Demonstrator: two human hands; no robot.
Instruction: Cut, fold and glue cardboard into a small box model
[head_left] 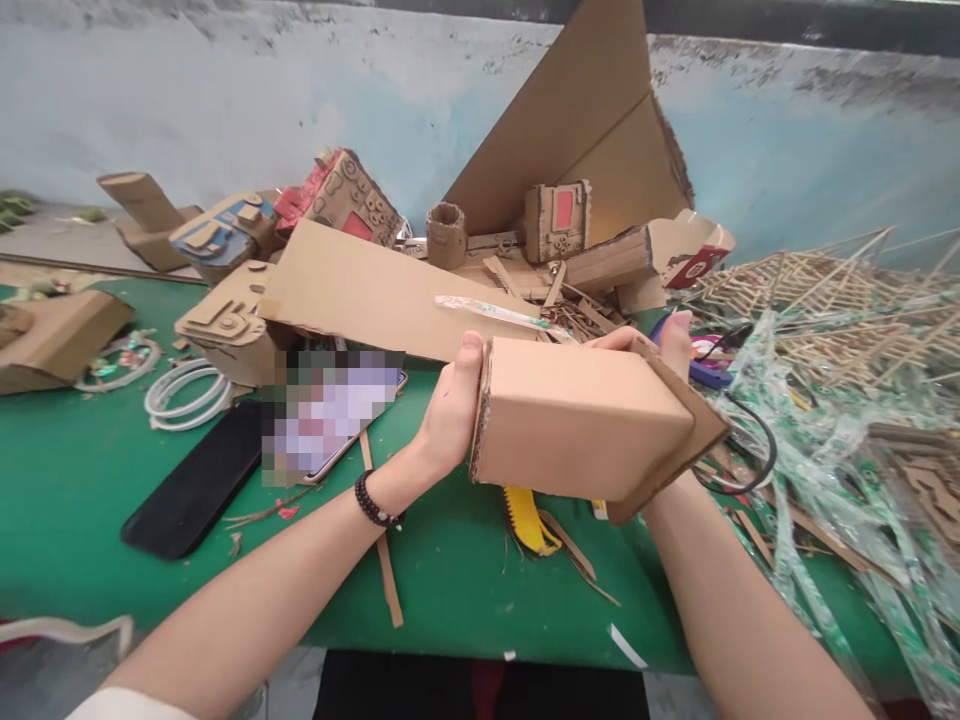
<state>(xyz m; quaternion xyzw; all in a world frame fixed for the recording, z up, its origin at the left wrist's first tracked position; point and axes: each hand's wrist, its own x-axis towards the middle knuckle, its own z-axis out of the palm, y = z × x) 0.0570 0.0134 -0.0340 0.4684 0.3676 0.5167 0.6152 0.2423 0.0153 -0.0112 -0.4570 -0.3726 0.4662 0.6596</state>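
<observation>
A brown cardboard box (pixel 577 420) with a wider flat piece at its right end is held above the green table between my two hands. My left hand (pixel 451 405) grips its left end, thumb up along the edge and the other fingers hidden behind. At the right end my right hand (pixel 675 345) is wrapped round the wider piece, partly hidden by the box; its thumb points up. Below the box, a yellow utility knife (pixel 531 522) lies on the table, its upper part covered from view.
Left of my hands lie a phone (pixel 360 415), a black phone-shaped slab (pixel 195 485) and a coiled white cable (pixel 187 393). Behind stand a long cardboard piece (pixel 390 290) and several cardboard models. Clear plastic wrapping (pixel 817 510) and thin wooden sticks (pixel 810 300) crowd the right.
</observation>
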